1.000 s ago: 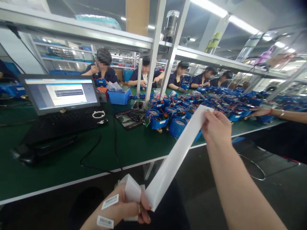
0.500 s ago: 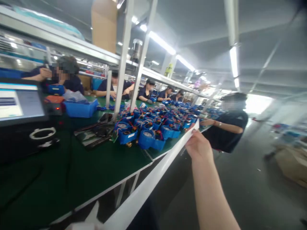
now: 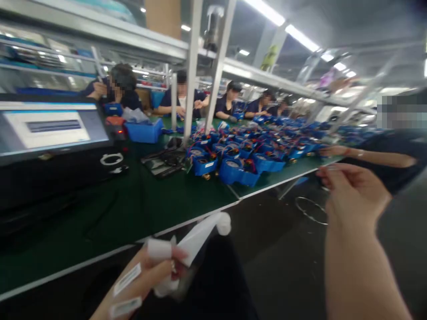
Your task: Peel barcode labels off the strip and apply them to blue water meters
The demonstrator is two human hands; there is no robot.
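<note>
My left hand [image 3: 162, 269] is closed on a white paper strip [image 3: 200, 238], low in front of the bench edge. The strip runs up from the fingers and ends in a curl; more white paper wraps the fingers. Two white printed labels [image 3: 127, 279] are stuck along the back of this hand and wrist. Over on the right, my right hand [image 3: 355, 189] is raised with thumb and fingers pinched together; whatever is between the fingertips, if anything, is too small to make out. Nearest to it on the bench are blue round-faced units [image 3: 240, 171] with coloured wires.
A green bench [image 3: 160, 200] with a white edge runs off to the right. A laptop [image 3: 50, 129] stands at left, near a blue bin [image 3: 143, 131]. Shelf posts [image 3: 192, 66] rise mid-bench. Several co-workers sit opposite; another person's arm [image 3: 383, 155] reaches in from the right.
The long white strip stretched between my hands has left my right hand and now hangs short from my left. My left hand has come into fuller view, and the camera has turned left.
</note>
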